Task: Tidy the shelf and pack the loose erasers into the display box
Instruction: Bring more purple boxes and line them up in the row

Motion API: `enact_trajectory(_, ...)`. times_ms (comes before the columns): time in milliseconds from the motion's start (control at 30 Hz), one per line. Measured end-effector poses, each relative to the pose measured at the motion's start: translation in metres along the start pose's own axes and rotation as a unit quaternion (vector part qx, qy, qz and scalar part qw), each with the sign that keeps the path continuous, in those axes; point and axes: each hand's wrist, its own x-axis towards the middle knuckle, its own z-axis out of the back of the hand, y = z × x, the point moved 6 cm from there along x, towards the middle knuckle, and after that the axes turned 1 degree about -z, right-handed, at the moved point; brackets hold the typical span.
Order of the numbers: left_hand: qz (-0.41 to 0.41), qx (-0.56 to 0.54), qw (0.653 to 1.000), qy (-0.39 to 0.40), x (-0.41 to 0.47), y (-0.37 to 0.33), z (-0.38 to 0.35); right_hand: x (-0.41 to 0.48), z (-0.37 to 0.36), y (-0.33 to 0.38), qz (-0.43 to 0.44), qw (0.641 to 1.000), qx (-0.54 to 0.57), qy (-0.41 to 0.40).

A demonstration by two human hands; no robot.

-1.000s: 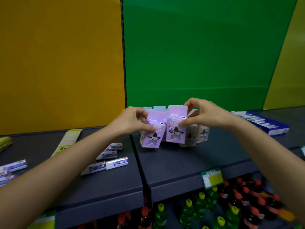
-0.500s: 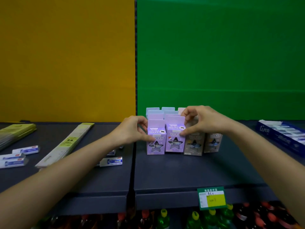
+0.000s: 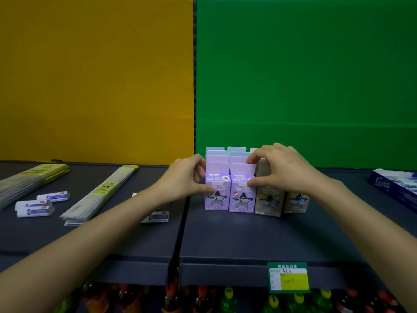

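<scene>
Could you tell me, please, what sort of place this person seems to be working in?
Most likely a shop, or a mock-up of one. A price tag is clipped to the shelf edge, small boxes stand in neat rows, and bottled drinks fill the shelf below.

My 2 bare forearms reach toward 12 o'clock. My left hand [image 3: 184, 177] curls, thumb extended; my right hand [image 3: 281, 169] arches, thumb and forefinger parted.
</scene>
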Motion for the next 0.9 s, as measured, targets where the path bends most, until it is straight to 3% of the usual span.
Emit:
enact_trajectory(133, 0.019, 0.011, 1.000, -0.022, -0.011, 0.003, 0.020, -0.003, 0.012, 0.008, 0.035, 0.996, 0.019, -0.082)
enact_trajectory(233, 0.031, -0.012, 0.997, -0.073, -0.030, 0.017, 0.051, -0.007, 0.023, 0.031, 0.094, 0.974, 0.132, -0.158)
enact_trajectory(300, 0.047, 0.003, 0.996, -0.079, -0.044, 0.034, 0.067, -0.008, 0.023, 0.053, 0.125, 0.962, 0.177, -0.167)
enact_trajectory(433, 0.074, 0.044, 0.995, -0.044, -0.072, 0.071, 0.087, 0.000, -0.003, 0.104, 0.180, 0.959, 0.207, -0.076)
enact_trajectory(600, 0.073, 0.063, 0.995, 0.031, -0.096, 0.104, 0.089, 0.018, -0.050, 0.152, 0.198, 0.966, 0.160, 0.037)
enact_trajectory(767, 0.029, 0.093, 0.991, 0.089, -0.104, 0.116, 0.080, 0.032, -0.085, 0.171, 0.172, 0.965, 0.141, 0.142)
enact_trajectory(900, -0.031, 0.135, 0.985, 0.100, -0.103, 0.122, 0.072, 0.032, -0.102, 0.180, 0.160, 0.960, 0.148, 0.173)
